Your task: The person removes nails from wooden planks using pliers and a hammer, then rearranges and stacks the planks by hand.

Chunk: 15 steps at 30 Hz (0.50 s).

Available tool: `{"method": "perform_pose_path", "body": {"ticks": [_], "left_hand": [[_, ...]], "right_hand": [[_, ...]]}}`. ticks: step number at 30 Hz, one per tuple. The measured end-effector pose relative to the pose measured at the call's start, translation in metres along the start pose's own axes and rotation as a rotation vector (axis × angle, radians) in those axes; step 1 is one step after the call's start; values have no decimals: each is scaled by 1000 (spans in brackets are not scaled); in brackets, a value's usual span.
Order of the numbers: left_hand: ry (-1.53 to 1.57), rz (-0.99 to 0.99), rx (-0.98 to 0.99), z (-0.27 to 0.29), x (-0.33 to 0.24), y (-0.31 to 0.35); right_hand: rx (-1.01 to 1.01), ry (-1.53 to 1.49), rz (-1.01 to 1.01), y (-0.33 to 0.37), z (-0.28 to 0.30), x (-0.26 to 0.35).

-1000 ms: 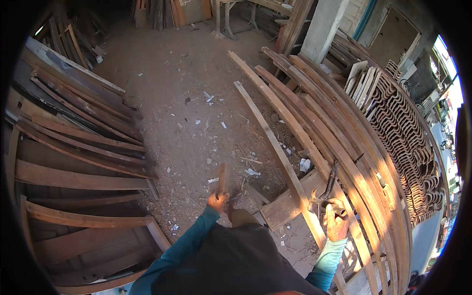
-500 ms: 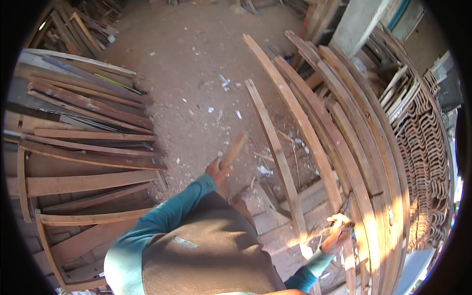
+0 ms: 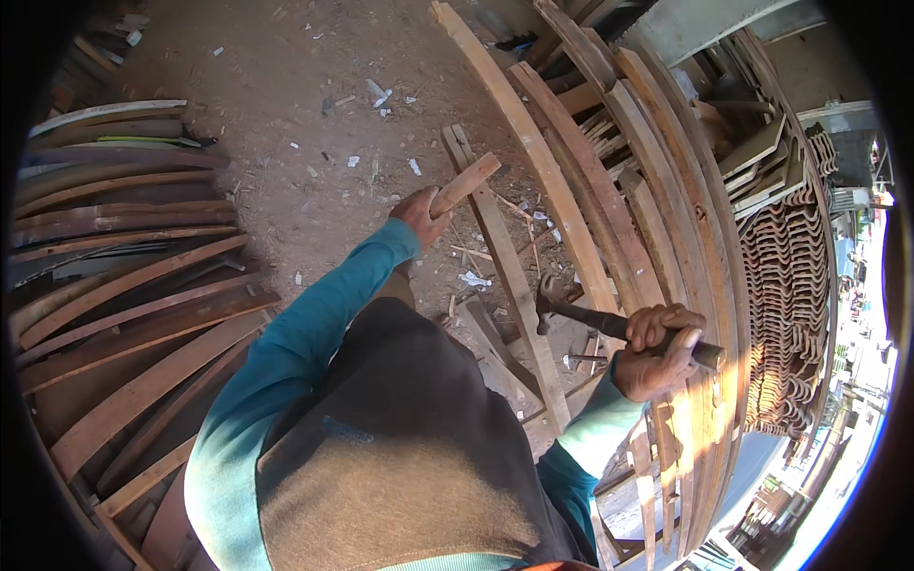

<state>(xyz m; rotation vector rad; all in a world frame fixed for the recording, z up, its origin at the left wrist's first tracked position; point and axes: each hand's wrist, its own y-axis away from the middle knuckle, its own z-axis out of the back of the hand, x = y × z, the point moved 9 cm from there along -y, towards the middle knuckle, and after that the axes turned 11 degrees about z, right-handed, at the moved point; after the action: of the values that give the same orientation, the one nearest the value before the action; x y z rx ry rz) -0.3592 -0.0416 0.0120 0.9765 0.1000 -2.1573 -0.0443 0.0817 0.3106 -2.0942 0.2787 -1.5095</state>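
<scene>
My left hand (image 3: 419, 217) is closed around one end of a short wooden block (image 3: 466, 183). The block's free end points up and to the right, over a narrow plank (image 3: 505, 252); whether they touch I cannot tell. On the right, my right hand (image 3: 657, 350) grips the handle of a hammer (image 3: 586, 316), thumb along the shaft. The hammer's metal head hangs to the left of the hand, just beside the narrow plank. The butt of the handle sticks out past my fingers on the right.
Long wooden beams (image 3: 609, 195) lie side by side to the right, with stacked curved roof tiles (image 3: 785, 305) beyond them. Many boards (image 3: 124, 233) are piled on the left. Paper scraps and chips litter the dirt floor (image 3: 276, 86). A bright opening lies at the far right.
The view has shifted. My right hand has risen from low among the beams, bringing the hammer into plain sight. My left hand, with the block, has come up toward the narrow plank.
</scene>
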Motion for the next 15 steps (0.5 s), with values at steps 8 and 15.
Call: {"method": "perform_pose_path", "body": {"ticks": [8, 15], "left_hand": [[45, -34, 223, -8, 12, -55], [-20, -43, 375, -3, 4, -56]], "right_hand": [[248, -11, -380, -95, -220, -187], [549, 420, -571, -107, -327, -327]]}}
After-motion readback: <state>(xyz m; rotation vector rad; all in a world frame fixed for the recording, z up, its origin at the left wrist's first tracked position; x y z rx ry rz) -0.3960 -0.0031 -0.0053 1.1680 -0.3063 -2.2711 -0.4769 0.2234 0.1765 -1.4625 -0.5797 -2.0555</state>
